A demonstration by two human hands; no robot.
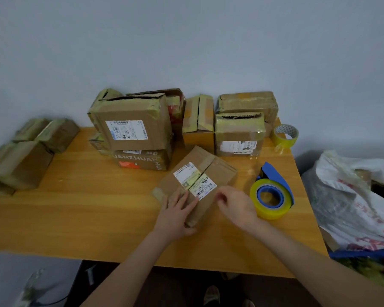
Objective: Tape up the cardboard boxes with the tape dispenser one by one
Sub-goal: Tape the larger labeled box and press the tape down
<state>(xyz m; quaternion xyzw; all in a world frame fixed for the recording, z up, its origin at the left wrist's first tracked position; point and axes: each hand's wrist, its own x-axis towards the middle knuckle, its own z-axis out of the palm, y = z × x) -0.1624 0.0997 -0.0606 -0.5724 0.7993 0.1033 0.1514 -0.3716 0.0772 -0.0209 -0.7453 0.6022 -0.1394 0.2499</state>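
Note:
A small cardboard box (208,171) with white labels lies angled on the wooden table (98,209) in front of me. My left hand (177,214) lies flat on its near top, fingers straight, thumb against the near end. My right hand (235,203) hovers at the box's right edge with fingers loosely curled, holding nothing I can see. The blue tape dispenser (272,191) with a yellowish tape roll stands on the table just right of my right hand, untouched.
Several worn boxes (133,129) are stacked along the wall behind. More taped boxes (22,156) sit off the table's left end. A spare tape roll (285,135) stands at the back right. A white plastic bag (353,200) bulges beside the table's right edge.

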